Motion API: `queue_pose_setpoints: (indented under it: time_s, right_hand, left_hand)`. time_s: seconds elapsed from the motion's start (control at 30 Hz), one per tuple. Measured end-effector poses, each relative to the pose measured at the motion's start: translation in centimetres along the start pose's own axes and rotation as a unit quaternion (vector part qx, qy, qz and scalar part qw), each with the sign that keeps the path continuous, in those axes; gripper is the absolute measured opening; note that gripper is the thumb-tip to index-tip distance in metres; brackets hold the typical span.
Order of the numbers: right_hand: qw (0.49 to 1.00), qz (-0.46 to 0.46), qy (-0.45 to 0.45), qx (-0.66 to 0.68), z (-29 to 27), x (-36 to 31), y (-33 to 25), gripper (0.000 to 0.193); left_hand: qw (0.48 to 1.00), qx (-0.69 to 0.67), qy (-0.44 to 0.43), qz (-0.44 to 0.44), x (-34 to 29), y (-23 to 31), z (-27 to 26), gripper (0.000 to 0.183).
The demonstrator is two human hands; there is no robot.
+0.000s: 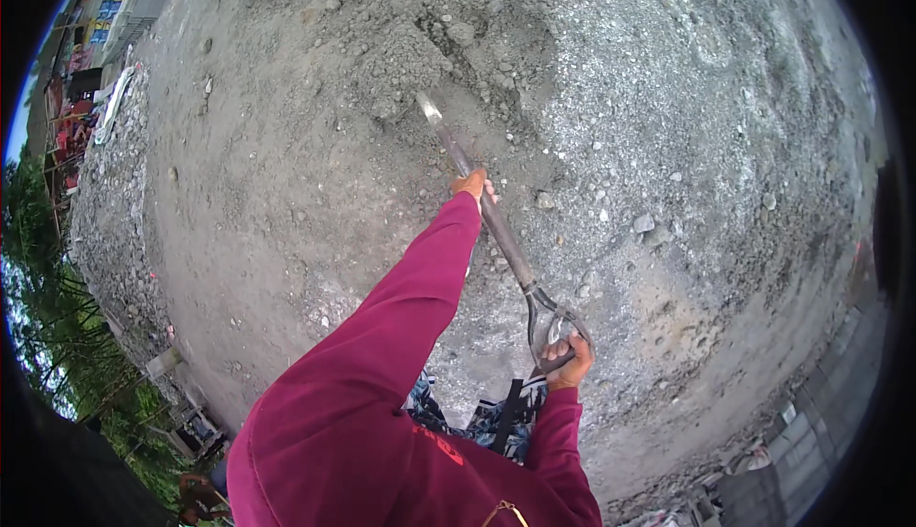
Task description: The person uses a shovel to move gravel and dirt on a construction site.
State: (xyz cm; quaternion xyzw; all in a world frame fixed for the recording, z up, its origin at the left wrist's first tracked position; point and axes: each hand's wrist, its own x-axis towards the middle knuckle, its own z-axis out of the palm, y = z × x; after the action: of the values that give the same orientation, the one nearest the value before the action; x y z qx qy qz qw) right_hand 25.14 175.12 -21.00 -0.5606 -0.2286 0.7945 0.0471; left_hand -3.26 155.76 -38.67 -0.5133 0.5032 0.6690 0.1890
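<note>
In the head view, the left arm reaches forward, nearly straight, its left hand (471, 184) closed around the shaft of a shovel (509, 248). The right arm is drawn in near the body, its right hand (572, 363) wrapped around the crossbar of the looped handle. The ground (258, 155) is grey dirt with loose stones, paler toward the right; trees (91, 346) line the left edge, and grey blocks (801, 446) lie lower right. The shovel slants from the handle near the person's waist, forward and leftward, its far end at churned dirt (391, 74).
</note>
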Motion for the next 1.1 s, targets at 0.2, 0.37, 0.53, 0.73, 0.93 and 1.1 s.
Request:
queue_pose_setpoints:
  time_s: [0.2,0.37,0.53,0.73,0.93,1.1]
  right_hand:
    - [0.997,0.057,-0.032,-0.036,-8.5,-11.6,-7.8,0.022]
    - [0.995,0.041,-0.019,-0.093,-20.1,-20.3,-14.0,0.029]
    - [0.977,-0.037,-0.022,-0.210,-24.6,-30.1,-21.2,0.027]
    - [0.846,-0.058,-0.089,-0.522,-29.6,-35.5,-26.8,0.039]
    - [0.799,0.004,-0.156,-0.581,-16.6,-40.3,-9.2,0.029]
    - [0.720,0.207,-0.378,-0.544,-4.7,-47.8,23.4,0.027]
  left_hand:
    - [1.000,-0.018,0.013,-0.004,-15.4,-5.6,-3.6,0.017]
    - [0.997,-0.054,0.003,-0.058,-28.3,-13.8,-5.5,0.018]
    - [0.986,-0.116,-0.025,-0.114,-39.0,-21.1,-7.2,0.020]
    - [0.936,-0.293,-0.077,-0.181,-44.6,-24.3,-16.9,0.022]
    - [0.871,-0.462,0.061,-0.154,-41.8,-21.7,-39.6,0.021]
    - [0.801,-0.559,0.211,0.046,-40.4,-17.1,-76.1,0.016]
